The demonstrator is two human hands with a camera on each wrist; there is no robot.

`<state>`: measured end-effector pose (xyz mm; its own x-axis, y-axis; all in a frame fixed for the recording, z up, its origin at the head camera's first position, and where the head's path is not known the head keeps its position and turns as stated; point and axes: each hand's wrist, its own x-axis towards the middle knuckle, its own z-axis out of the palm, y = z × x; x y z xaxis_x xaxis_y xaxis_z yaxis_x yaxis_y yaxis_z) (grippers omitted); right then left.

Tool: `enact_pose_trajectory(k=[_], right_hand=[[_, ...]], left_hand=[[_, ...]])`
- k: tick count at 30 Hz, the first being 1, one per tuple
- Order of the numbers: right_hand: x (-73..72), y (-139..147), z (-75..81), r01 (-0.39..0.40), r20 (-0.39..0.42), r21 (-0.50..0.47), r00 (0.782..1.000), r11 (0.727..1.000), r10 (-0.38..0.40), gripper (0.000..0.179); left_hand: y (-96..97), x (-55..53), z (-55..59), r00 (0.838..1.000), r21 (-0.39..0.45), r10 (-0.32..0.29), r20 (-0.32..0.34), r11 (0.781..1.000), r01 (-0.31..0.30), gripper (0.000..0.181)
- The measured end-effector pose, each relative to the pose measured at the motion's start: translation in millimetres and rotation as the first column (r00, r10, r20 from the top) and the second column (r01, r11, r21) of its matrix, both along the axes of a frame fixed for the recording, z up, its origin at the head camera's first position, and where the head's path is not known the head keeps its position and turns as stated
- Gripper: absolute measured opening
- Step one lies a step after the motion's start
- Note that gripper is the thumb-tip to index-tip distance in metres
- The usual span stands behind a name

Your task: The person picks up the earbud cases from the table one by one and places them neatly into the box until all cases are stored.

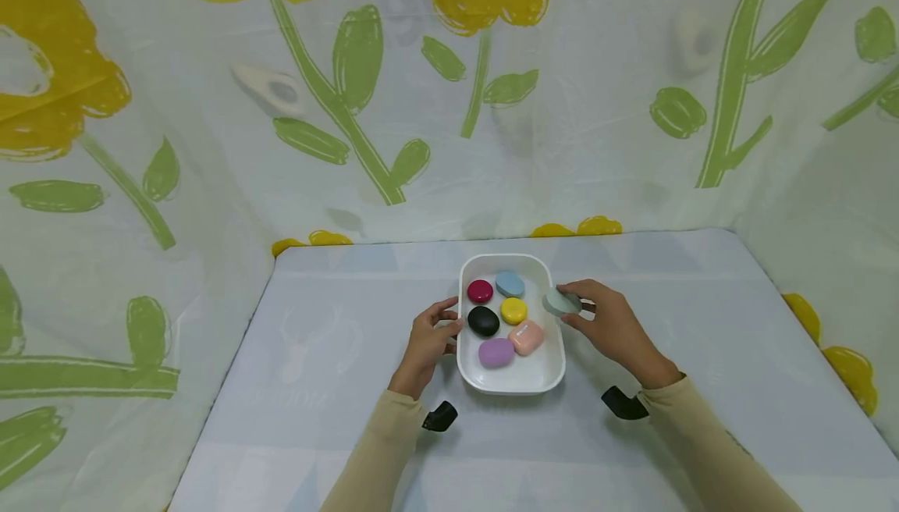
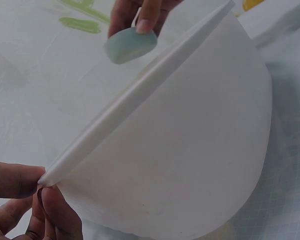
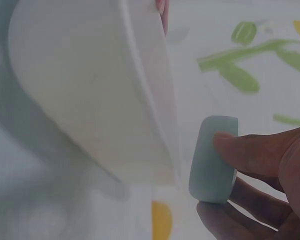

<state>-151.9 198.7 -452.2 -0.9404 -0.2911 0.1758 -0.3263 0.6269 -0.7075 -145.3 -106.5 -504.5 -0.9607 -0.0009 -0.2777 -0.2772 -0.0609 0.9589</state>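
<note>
A white plastic basin [image 1: 510,377] with rounded corners stands on the table. My left hand [image 1: 425,339] pinches its left rim between thumb and fingers, seen close up in the left wrist view. Over the right rim, my right hand [image 1: 612,325] holds a pale green bar of soap [image 3: 214,160] by its edges, thumb on one side and fingers on the other. Spread over the basin floor lie a red soap [image 1: 480,291], a light blue soap [image 1: 509,284], a yellow soap [image 1: 513,311], a black soap [image 1: 483,321], a pink soap [image 1: 526,337] and a purple soap [image 1: 495,353].
The pale table [image 1: 337,364] reaches back to a white curtain [image 1: 562,168] printed with yellow flowers and green leaves, which also hangs at both sides. A black wrist-camera mount [image 1: 440,417] sticks out by the left sleeve, another black mount [image 1: 623,403] by the right.
</note>
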Motion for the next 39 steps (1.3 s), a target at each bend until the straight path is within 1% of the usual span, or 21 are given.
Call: enact_pose_trajectory(k=[4,7,9,13,16,20,24,26,28,32,39], right_hand=[[1.3,-11.9,1.9,-0.072,0.006,-0.007,0.997,0.997,0.072,0.046],[0.8,-19.0,1.6,-0.132,0.022,-0.005,0.991,0.991,0.132,0.047],[0.2,-22.9,1.2,-0.171,0.044,-0.002,0.984,0.985,0.171,0.047],[-0.6,-30.3,0.9,-0.245,0.093,0.039,0.966,0.969,0.241,0.046],[-0.9,-34.9,1.9,-0.325,0.117,0.066,0.941,0.943,0.316,0.043],[-0.3,-39.8,1.7,-0.427,0.165,0.102,0.898,0.899,0.408,0.04],[1.0,-43.9,-0.8,-0.497,0.239,0.149,0.857,0.855,0.457,0.039],[2.3,-45.2,-1.5,-0.53,0.255,0.164,0.838,0.832,0.483,0.038],[3.9,-46.4,-2.0,-0.553,0.261,0.167,0.823,0.816,0.504,0.037],[6.7,-48.5,-3.1,-0.577,0.26,0.179,0.809,0.797,0.527,0.036],[8.2,-49.8,-7.9,-0.584,0.261,0.193,0.805,0.789,0.532,0.035]], left_hand=[[1.0,-0.2,1.3,1.0,-0.008,-0.002,0.002,1.0,0.002,0.046],[1.7,-0.5,2.1,1.0,-0.012,-0.005,0.001,1.0,0.005,0.046],[1.9,-0.7,2.5,1.0,-0.014,-0.008,-0.005,1.0,0.008,0.046],[1.9,-0.7,2.4,1.0,-0.008,-0.011,-0.004,1.0,0.011,0.046],[1.9,-0.6,2.5,1.0,-0.005,-0.013,0.0,1.0,0.013,0.046],[2.1,0.2,3.7,1.0,-0.011,-0.017,-0.001,1.0,0.017,0.046],[2.0,1.4,4.2,1.0,-0.011,-0.02,0.003,1.0,0.02,0.046],[1.6,1.6,3.7,1.0,-0.009,-0.022,0.004,1.0,0.022,0.046],[1.2,1.6,3.3,1.0,-0.008,-0.023,0.003,1.0,0.023,0.046],[0.5,1.5,2.8,1.0,-0.009,-0.021,-0.004,1.0,0.021,0.046],[-0.2,2.3,4.7,1.0,-0.007,-0.017,-0.003,1.0,0.017,0.046]])
